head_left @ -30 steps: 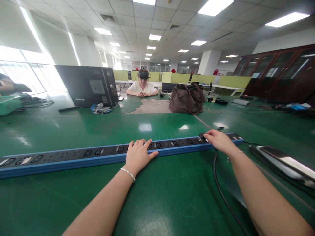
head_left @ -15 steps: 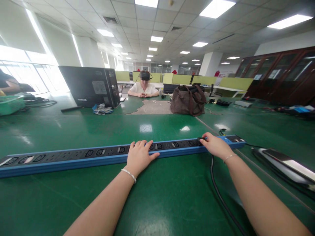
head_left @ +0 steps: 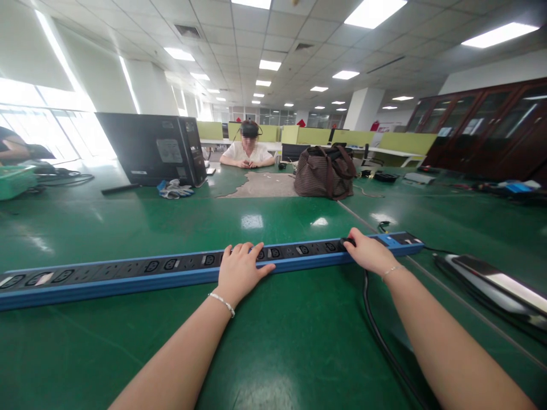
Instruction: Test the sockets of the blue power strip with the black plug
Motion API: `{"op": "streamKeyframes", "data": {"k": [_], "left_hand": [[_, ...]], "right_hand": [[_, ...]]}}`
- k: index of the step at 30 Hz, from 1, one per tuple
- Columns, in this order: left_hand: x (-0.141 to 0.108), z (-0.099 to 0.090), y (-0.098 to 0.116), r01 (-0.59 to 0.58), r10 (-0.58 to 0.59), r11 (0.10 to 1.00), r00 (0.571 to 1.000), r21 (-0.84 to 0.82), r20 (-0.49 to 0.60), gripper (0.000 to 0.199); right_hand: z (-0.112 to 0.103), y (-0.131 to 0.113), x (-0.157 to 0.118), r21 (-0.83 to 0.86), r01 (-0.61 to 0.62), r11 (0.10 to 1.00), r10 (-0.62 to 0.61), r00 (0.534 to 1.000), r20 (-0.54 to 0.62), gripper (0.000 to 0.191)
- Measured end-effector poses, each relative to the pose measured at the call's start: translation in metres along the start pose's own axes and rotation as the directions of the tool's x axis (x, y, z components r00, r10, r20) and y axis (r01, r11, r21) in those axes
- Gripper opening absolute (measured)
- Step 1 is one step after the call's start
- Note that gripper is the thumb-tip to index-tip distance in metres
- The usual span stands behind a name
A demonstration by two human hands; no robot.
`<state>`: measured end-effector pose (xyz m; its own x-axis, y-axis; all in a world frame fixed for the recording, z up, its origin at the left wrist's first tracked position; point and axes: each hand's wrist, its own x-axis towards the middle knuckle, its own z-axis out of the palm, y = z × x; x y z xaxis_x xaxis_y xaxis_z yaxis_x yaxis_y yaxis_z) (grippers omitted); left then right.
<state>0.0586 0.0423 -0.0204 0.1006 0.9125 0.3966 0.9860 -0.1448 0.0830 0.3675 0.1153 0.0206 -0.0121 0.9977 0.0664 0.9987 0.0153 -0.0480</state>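
Observation:
A long blue power strip (head_left: 171, 279) with black sockets lies across the green table. My left hand (head_left: 241, 267) rests on its middle, fingers spread over the top and the thumb along the near edge. Near the strip's right end, my right hand (head_left: 368, 250) is closed on a black plug (head_left: 347, 241) at a socket; how deep the plug sits cannot be seen. From under that hand a black cable (head_left: 378, 330) runs down toward the near edge of the view.
Beyond the strip stand a black computer case (head_left: 149, 149), gloves (head_left: 175, 189) and a brown bag (head_left: 323, 171). A person (head_left: 248, 149) sits across the table (head_left: 299, 336). At the right lies a silver and black device (head_left: 496, 285); a green basket (head_left: 17, 181) is far left.
The whole view has shifted slightly. Both hands keep their places on the strip, and the right hand still grips the plug.

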Motion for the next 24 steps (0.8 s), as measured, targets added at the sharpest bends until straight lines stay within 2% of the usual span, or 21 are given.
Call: {"op": "streamKeyframes", "data": {"k": [10, 16, 24], "left_hand": [[-0.0003, -0.0005, 0.0009, 0.007, -0.007, 1.0, 1.0, 0.0, 0.015, 0.058], [-0.0003, 0.0021, -0.0011, -0.007, 0.007, 1.0, 1.0, -0.003, -0.011, 0.058], [-0.0005, 0.0014, -0.0009, -0.01, 0.01, 1.0, 1.0, 0.0, -0.013, 0.057]], "right_hand": [[-0.0039, 0.0003, 0.0079, 0.02, -0.008, 1.0, 0.006, 0.996, 0.085, 0.028], [-0.0019, -0.0014, 0.0033, 0.071, -0.036, 0.997, 0.035, 0.999, 0.022, 0.027], [0.0026, -0.0016, 0.0005, 0.108, -0.074, 0.991, 0.075, 0.997, 0.0, 0.031]]}}
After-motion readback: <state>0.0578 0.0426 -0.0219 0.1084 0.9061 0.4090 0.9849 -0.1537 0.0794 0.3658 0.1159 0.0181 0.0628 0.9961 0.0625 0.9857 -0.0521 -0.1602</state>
